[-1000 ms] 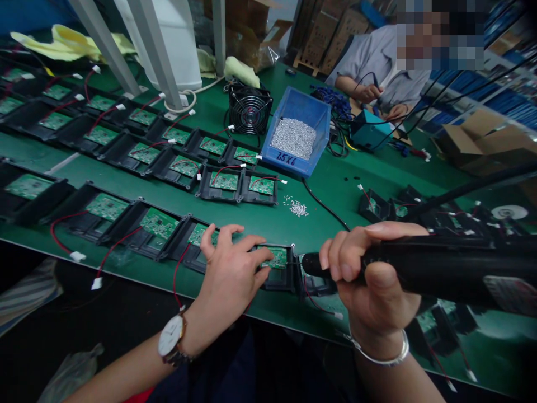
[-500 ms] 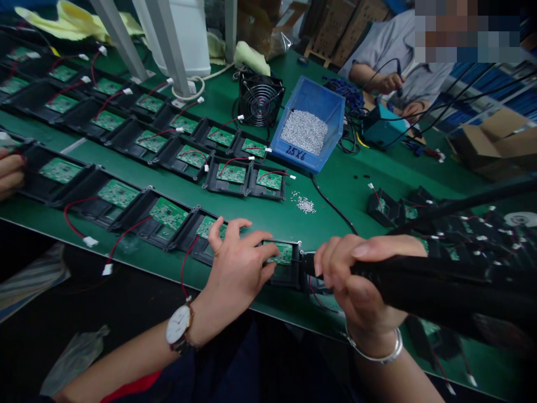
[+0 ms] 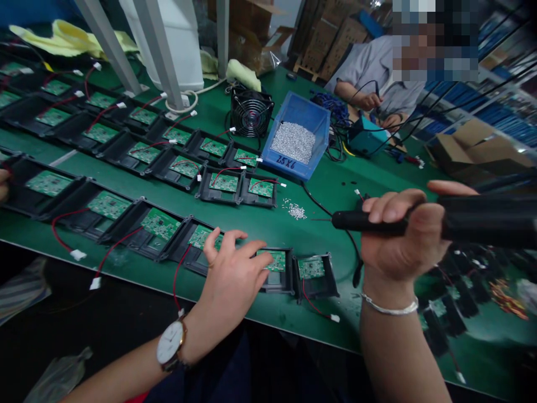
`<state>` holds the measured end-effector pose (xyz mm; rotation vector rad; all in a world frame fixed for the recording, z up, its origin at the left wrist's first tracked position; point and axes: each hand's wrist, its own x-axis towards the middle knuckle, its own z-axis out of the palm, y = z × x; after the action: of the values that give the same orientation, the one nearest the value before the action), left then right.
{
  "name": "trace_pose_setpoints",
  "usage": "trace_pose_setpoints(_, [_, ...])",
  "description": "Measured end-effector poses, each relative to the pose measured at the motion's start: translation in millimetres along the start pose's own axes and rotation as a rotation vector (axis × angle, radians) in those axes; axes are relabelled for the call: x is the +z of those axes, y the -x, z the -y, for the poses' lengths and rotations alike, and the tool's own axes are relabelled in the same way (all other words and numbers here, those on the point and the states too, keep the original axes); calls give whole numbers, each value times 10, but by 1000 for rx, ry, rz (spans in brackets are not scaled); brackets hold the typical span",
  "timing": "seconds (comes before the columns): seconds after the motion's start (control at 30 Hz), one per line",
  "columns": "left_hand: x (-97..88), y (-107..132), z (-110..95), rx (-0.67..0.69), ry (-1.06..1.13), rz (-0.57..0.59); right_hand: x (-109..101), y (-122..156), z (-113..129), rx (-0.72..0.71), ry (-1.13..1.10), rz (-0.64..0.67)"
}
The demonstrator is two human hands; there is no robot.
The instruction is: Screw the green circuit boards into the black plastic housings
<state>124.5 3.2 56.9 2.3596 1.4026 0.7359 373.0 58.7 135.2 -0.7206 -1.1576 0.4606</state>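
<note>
My right hand (image 3: 398, 243) grips a black electric screwdriver (image 3: 490, 219), held raised above the bench with its thin bit pointing left. The bit's tip is near a small pile of silver screws (image 3: 297, 211). With fingers spread, my left hand (image 3: 237, 274) lies over a row of black plastic casings, its fingertips at the left side of one casing (image 3: 287, 285) that holds a green circuit board (image 3: 277, 261). Just right of it sits another casing (image 3: 333, 280) with a board and a red wire ending in a white plug (image 3: 334, 318).
A blue bin (image 3: 323, 120) of screws stands behind the pile, beside a black fan (image 3: 251, 115). Rows of casings with boards (image 3: 159, 224) run left. A cable (image 3: 316, 201) crosses the green bench (image 3: 235, 215). Another person (image 3: 373, 67) works across it; someone's hand shows at far left.
My right hand has lifted the screwdriver up and away from the casing, toward the screw pile. My left hand stays on the casings. The view has shifted slightly.
</note>
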Motion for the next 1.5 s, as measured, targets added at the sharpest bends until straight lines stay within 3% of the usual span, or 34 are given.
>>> trace_pose_setpoints(0.2, [156,31,-186,63,23,59,-116,-114,-539,99,106,-38])
trace_pose_setpoints(0.47, [276,-53,-302,108,101,131,-121,-35,-652,153,122,4])
trace_pose_setpoints(0.6, [221,-98,-240,106,252,125,-91,-37,-482,135,69,1])
trace_pose_setpoints(0.73, [146,-155,-186,29,341,24,-6,-4,-132,111,-5,-9])
trace_pose_setpoints(0.87, [106,-222,-161,-57,334,-67,126,68,244,157,-119,-33])
trace_pose_setpoints(1.0, [79,-236,-175,-46,254,-132,232,151,487,195,-190,-34])
trace_pose_setpoints(1.13, [19,-213,-221,-38,203,-213,282,206,602,231,-222,-16])
trace_pose_setpoints(1.27, [-53,-191,-237,-42,297,-273,309,213,682,274,-243,-61])
trace_pose_setpoints(1.5, [-45,-162,-162,-90,632,-177,268,175,739,284,-319,-125])
